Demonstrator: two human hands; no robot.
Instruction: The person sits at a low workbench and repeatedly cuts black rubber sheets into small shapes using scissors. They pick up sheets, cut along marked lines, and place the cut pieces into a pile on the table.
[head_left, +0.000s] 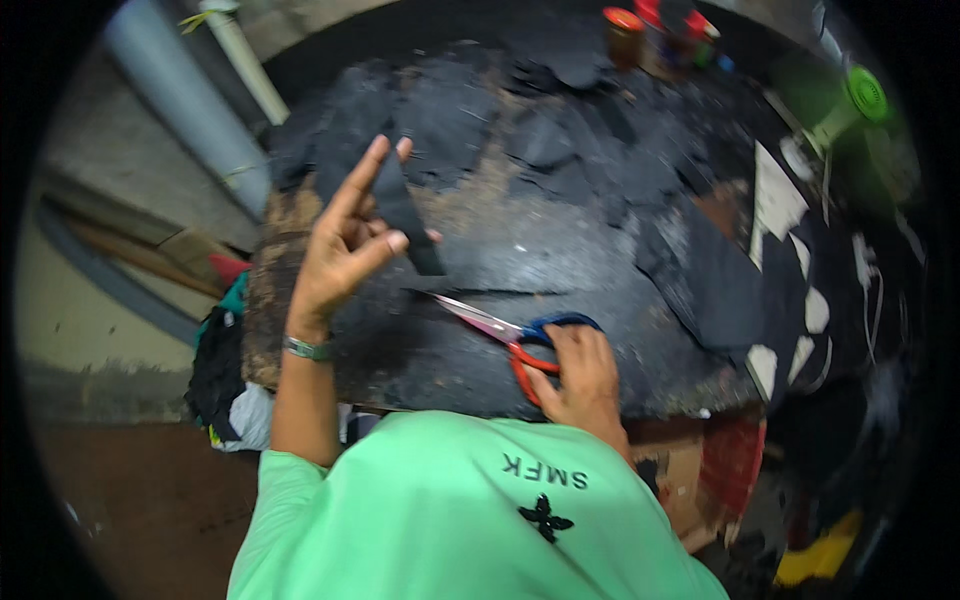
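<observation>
Pipes of pale grey plastic [180, 100] run upward left of the round dark table [560, 250], whose worn top is littered with flat black scraps [440, 110]. Above the table's left part the left hand [345, 245] is raised, index finger straight up, thumb and middle finger pinching a narrow black strip [408, 210]; the strip is stiff and wedge-shaped, its long axis tilted, tip pointing down and right. Nearer the table's front edge the right hand [578, 375] grips the orange and blue handles of scissors [500, 335], fingers curled through the loops, blades slightly parted and pointing left. Jars with red lids [625, 30] stand at the far edge.
</observation>
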